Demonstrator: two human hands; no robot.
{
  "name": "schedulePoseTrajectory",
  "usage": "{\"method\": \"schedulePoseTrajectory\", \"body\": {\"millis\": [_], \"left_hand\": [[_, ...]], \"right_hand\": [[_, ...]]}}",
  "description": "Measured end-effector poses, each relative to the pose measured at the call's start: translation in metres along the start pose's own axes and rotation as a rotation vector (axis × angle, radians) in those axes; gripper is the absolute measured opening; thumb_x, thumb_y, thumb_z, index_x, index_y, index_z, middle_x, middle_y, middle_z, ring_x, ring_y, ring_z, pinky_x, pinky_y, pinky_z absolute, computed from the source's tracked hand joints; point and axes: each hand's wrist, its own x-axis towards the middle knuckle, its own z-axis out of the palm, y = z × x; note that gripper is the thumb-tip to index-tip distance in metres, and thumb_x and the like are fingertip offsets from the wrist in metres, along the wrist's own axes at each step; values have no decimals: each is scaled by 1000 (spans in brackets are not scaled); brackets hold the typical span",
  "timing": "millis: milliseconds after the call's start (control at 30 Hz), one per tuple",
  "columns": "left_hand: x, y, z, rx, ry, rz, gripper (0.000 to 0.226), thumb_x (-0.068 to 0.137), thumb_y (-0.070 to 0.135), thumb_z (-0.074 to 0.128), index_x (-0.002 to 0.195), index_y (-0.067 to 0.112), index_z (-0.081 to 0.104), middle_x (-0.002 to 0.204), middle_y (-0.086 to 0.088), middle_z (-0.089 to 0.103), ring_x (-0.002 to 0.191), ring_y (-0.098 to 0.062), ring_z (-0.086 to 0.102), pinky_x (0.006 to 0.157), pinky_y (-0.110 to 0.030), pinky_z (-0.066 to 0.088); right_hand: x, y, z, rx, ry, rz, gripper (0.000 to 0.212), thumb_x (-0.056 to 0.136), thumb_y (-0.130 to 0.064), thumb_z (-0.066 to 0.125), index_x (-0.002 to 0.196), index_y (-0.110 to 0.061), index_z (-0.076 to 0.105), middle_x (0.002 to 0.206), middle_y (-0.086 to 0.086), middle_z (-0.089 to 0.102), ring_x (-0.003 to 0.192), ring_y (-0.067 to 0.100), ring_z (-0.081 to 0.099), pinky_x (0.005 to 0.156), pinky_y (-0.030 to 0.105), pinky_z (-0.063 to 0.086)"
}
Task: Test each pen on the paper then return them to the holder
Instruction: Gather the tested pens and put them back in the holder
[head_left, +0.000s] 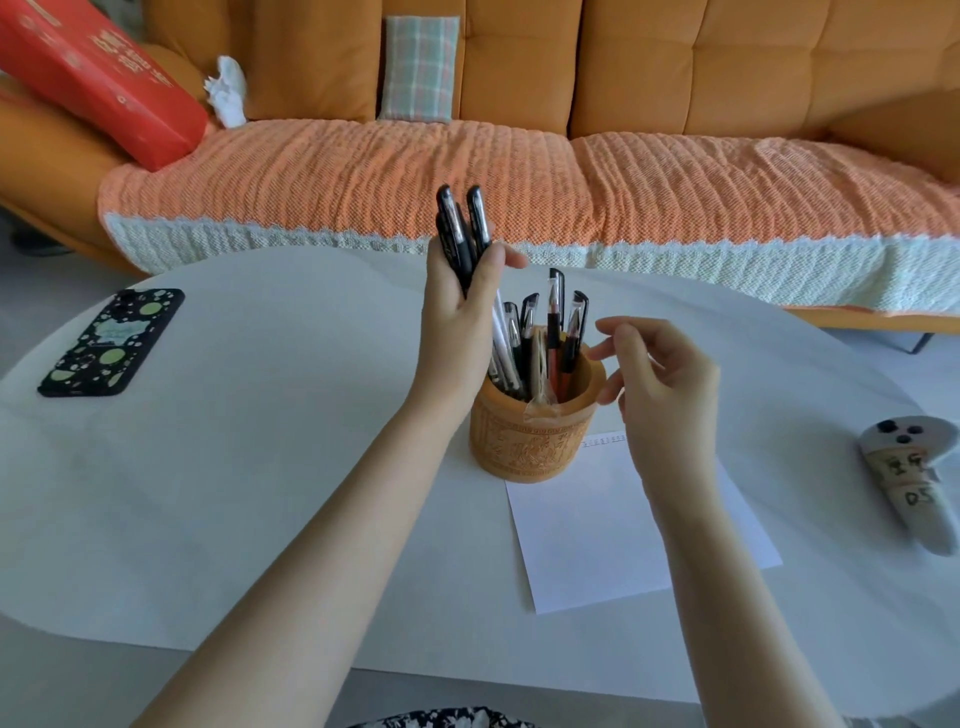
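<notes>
A carved tan wooden holder (530, 441) stands mid-table with several pens (553, 332) upright in it. My left hand (462, 312) is raised just left of the holder and grips a bunch of black pens (462, 228) that stick up above my fingers. To the right of the holder's rim hovers my right hand (660, 379), fingers loosely curled and holding nothing. A white sheet of paper (587, 540) lies on the table in front of the holder, partly under my right forearm.
A phone in a black patterned case (111, 343) lies at the table's left. A grey controller (914, 483) rests near the right edge. Behind the white table (260, 467) is an orange sofa (467, 171) with a red box (98, 78).
</notes>
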Motion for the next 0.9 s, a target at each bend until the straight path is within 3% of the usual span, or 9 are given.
{"method": "schedulePoseTrajectory", "body": {"millis": [133,233,333,400,500,633,700,767,900], "left_hand": [[-10,-10,-4,31,-106,-9,22,97,15,44,117,23,48,124,5,58,117,5,47,94,-3,33],[-18,-16,-5,78,-164,-45,25,95,18,48,116,33,46,120,12,54,109,13,48,89,-5,36],[-23,-27,-8,206,-225,-78,32,89,30,56,118,36,45,124,2,53,118,-4,47,101,-26,37],[-27,-29,-12,220,-252,-133,61,85,36,61,137,37,28,141,6,41,132,-8,36,110,-36,31],[-31,-22,-14,191,-207,-107,87,85,31,64,146,35,1,153,9,18,139,-2,20,113,-28,22],[-22,-10,-10,366,-229,159,65,93,29,52,147,25,15,156,9,7,141,1,7,113,-17,14],[-16,-8,-7,461,-268,277,56,96,24,48,145,15,24,156,5,14,142,-1,10,115,-20,15],[-12,-8,-5,513,-289,336,53,96,22,46,144,13,27,153,3,24,141,-4,17,115,-23,18],[-9,-12,-9,520,-285,337,41,96,16,46,136,13,41,138,0,46,131,-5,36,111,-22,27]], "right_hand": [[-1,2,-2,-8,20,2,22,95,-5,46,89,-10,67,72,2,65,47,8,50,47,13,35],[-2,3,-2,-22,26,-5,22,95,-6,47,89,-11,67,72,1,66,47,7,51,48,13,37],[0,5,-4,-50,51,-20,22,94,-8,47,89,-13,68,73,-2,67,49,7,52,50,13,37],[1,7,-6,-74,67,-26,21,94,-11,48,90,-15,69,75,-6,66,54,7,52,53,15,38],[2,9,-8,-99,69,-12,18,94,-17,50,94,-21,68,86,-7,68,68,8,58,61,21,42],[3,10,-7,-155,-56,-39,25,97,-23,49,119,-28,59,120,-11,59,100,-2,57,82,19,46],[2,10,-4,-170,-168,-71,38,99,-23,46,136,-31,47,135,-16,50,118,-9,47,94,12,39],[2,11,0,-152,-254,-95,47,100,-22,44,145,-33,35,148,-16,40,133,-5,37,107,17,33],[19,11,10,-137,-383,-129,50,102,-18,38,149,-31,27,146,-16,41,131,2,42,107,23,35]]}}
